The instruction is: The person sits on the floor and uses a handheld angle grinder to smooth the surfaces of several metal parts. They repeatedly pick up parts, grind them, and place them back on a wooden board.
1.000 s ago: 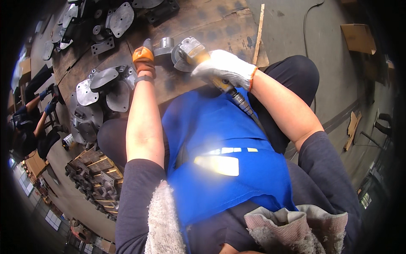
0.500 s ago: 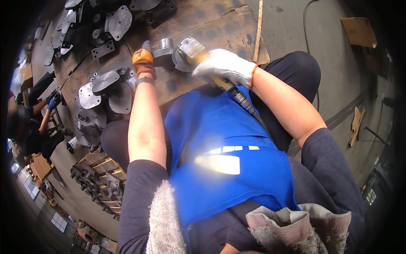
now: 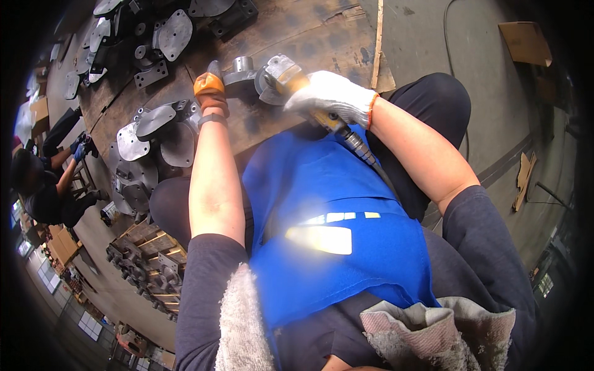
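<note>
My left hand [image 3: 211,91], in an orange and brown glove, is closed on the left end of a grey metal part [image 3: 240,76] with a short round boss standing up from it. The part lies low over the wooden tabletop. Wrapped in a white knit glove, my right hand [image 3: 334,98] grips a yellow and silver angle grinder [image 3: 287,73]. Its disc is at the right end of the part; whether they touch I cannot tell. A hose fitting [image 3: 357,146] runs from the grinder's rear across my blue apron [image 3: 322,176]. My left fingertips are partly hidden.
Stacked metal plates and brackets [image 3: 154,133] lie left of my left arm, with more metal parts [image 3: 175,36] at the table's far left. A wooden pallet [image 3: 145,238] holds castings at lower left. Another person [image 3: 52,185] works at far left. A cardboard box [image 3: 525,44] stands right.
My right hand and the grinder have shifted very slightly to the right. My left hand and the metal part are nearly still.
</note>
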A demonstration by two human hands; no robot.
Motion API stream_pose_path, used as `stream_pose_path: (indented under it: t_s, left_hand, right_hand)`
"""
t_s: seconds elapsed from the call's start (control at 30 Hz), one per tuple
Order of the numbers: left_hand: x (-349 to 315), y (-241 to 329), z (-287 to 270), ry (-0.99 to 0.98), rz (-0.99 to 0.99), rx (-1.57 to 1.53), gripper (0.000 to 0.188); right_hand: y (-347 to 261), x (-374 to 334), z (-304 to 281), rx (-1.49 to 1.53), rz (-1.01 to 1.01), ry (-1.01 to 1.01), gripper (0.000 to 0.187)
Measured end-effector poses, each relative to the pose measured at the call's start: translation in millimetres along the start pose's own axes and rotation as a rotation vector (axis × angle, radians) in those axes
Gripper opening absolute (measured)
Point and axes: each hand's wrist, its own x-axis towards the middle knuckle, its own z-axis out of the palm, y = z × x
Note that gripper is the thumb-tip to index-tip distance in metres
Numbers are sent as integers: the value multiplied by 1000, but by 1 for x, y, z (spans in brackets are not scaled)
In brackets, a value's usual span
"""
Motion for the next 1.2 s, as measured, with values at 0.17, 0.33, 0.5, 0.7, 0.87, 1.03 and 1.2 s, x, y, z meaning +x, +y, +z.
stream_pose_path:
  t_s: [0.17, 0.33, 0.5, 0.7, 0.87, 1.03, 1.2]
  left_hand:
    - [0, 10, -13, -33, -19, 37, 54]
    - [-5, 22, -19, -47, -32, -37, 57]
    - [-11, 45, -34, -70, -206, -223, 58]
    - [-11, 42, -33, -62, -167, -236, 60]
    - [-2, -1, 5, 129, 46, -198, 60]
    - [6, -17, 10, 76, 44, -90, 59]
    - [-8, 17, -7, -34, -38, -51, 49]
  right_hand:
    - [-3, -8, -3, 89, 49, -10, 35]
    - [12, -8, -7, 240, 92, -7, 30]
    - [-3, -14, -8, 197, 82, -12, 32]
    - [0, -6, -5, 113, 63, 9, 37]
    - [-8, -14, -8, 162, 137, -24, 36]
    - [-6, -14, -10, 178, 168, -36, 34]
    - [-5, -10, -9, 91, 112, -4, 39]
